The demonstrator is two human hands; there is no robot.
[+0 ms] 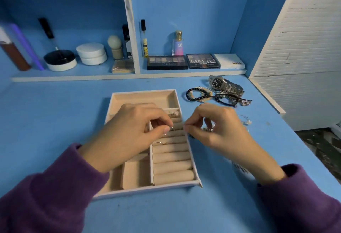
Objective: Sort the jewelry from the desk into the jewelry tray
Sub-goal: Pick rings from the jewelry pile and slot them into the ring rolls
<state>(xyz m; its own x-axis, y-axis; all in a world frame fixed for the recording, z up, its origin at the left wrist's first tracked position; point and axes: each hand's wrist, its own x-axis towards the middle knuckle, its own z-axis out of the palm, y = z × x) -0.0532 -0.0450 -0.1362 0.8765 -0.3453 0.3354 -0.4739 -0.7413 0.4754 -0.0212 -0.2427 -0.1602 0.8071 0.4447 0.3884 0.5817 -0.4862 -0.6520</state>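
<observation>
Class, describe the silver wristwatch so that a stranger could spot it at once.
Go to the blue desk's far right corner, beside the white slatted panel. Behind the dark and cream beaded bracelets lies the silver metal wristwatch. It alone has a dark dial and link band.

Blue desk (55, 122). Beige jewelry tray (144, 94), centre.
- Left hand (132, 127): over tray, pinching thin ring (171, 128) above ring rolls (172, 166).
- Right hand (217, 127): at tray's right edge, thumb and forefinger pinched; contents too small to tell.
- Second ring (159, 143): seated between rolls.
- Gold piece (172, 115): in small compartment.
- Steel watch (221, 84) and beaded bracelets (198, 94): heaped on desk, right of tray.
</observation>
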